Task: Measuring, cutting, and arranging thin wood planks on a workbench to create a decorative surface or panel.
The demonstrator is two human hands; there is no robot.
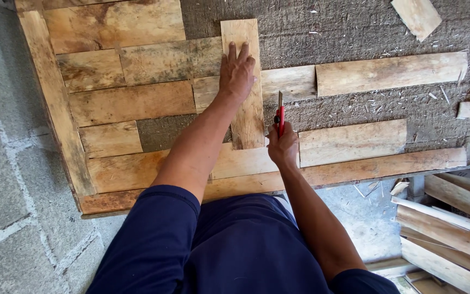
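Wall: grey block wall at the far left, rough and grainy, with pale mortar lines crossing it.
Edge strip: a long, narrow wood strip runs down the left side of the board, tan and weathered, with darker stains.
Laid strips: flat wood strips lie in rows side by side, their ends staggered; the grain is streaky, brown to honey-coloured, with grey blotches.
Board: the bare board beneath is grey-brown and fibrous, strewn with pale splinters and shavings.
Left hand: the left hand lies flat, fingers spread and straight, palm pressed on the upright strip; it grips nothing, only presses down.
Upright strip: a pale, smooth-faced upright strip stands crosswise to the rows, lying over them, from near the top of the board down to the lower rows; its edges are straight and square.
Right hand: the right hand is closed in a fist around the handle of the knife, just beside the right edge of the upright strip.
Knife: a slim red utility knife with a thin metal blade pointing away from the person, close along the strip's right edge; whether the tip touches wood cannot be told.
Right rows: longer strips reach rightward, lighter and cleaner, with bare board between them.
Loose pieces: short offcuts lie at the top right and the right edge.
Stack: thick, pale split wood slats are piled below the board at the lower right, rough-edged.
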